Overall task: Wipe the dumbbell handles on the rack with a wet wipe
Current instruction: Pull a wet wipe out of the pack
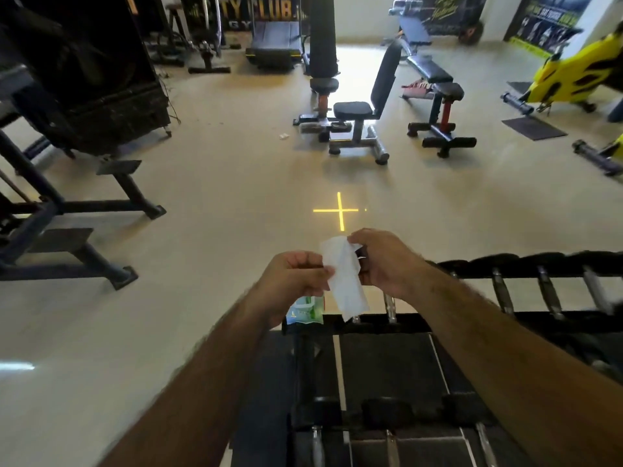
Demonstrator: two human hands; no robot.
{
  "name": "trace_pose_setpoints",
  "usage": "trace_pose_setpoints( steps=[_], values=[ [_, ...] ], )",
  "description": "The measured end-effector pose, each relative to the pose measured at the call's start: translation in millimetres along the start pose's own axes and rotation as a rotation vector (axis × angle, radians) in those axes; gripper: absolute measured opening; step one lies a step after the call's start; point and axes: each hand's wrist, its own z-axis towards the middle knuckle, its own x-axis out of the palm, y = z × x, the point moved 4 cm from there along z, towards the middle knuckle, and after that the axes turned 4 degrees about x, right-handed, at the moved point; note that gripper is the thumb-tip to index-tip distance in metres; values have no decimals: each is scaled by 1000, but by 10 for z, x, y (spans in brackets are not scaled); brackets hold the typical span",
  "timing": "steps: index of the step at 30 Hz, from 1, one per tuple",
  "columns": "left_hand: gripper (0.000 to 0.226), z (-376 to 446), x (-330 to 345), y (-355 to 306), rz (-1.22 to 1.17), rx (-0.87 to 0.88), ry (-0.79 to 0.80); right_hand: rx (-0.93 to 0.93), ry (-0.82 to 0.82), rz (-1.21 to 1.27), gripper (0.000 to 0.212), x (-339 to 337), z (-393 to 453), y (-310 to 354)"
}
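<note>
Two hands hold one wipe point(344, 278) above the rack point(371, 323): left hand point(296, 281) pinches its edge, also gripping the green pack point(305, 311); right hand point(381, 261) pinches the top, likely unfolding it. Dumbbell handles point(502, 291) wait below, untouched.

Dark banner point(266, 10) on the far wall at 12 o'clock shows big yellow letters "TY CLUB", start cut off behind equipment, with pale "G Y" underneath. Green and white wipes pack point(305, 311) near centre has print on it, too small to read. Posters at 1 o'clock point(453, 10) and 2 o'clock point(547, 20) carry yellow lettering, too blurred to make out; no numbers readable on the dumbbells point(546, 291) at 4 o'clock.
</note>
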Motion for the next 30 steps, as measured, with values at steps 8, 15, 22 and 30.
trace_pose_setpoints(
  steps=[8, 15, 22, 30],
  values=[
    [22, -326, 435, -163, -173, -156, -174, 182, 204, 204, 69, -163, -452, -430],
    [23, -554, 488, -162, 6, -66, -331, 136, 65, 364, 34, -486, -592, -648],
    [31, -667, 952, -209, -137, 17, -430, -91, -41, 322, 23, -1019, -609, -536],
    [27, -561, 1430, -294, -10, 1, -437, -416, 84, -263, 39, -1427, -746, -394]
  ],
)
